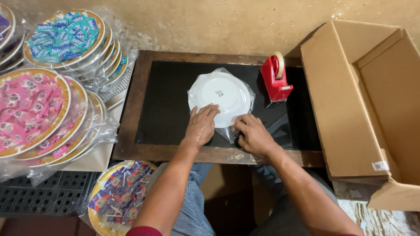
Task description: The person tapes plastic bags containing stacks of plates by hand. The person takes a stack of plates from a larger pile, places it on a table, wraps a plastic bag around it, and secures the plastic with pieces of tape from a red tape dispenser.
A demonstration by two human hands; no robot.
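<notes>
Large open brown cardboard box (372, 100): right side and lower corner cut off by the frame edge
Wrapped round plates of pink sachets (30, 111): left part out of frame
White upturned plate in clear plastic wrap (221, 94): near rim hidden under both hands
Plate's contents: cannot tell

Single head view, looking steeply down from above person's own lap. Faces forward toward wall beyond left hand (202, 124) and right hand (253, 135). Close range: forearms fill lower frame, hands near centre. No second view; no shared region to log.
</notes>
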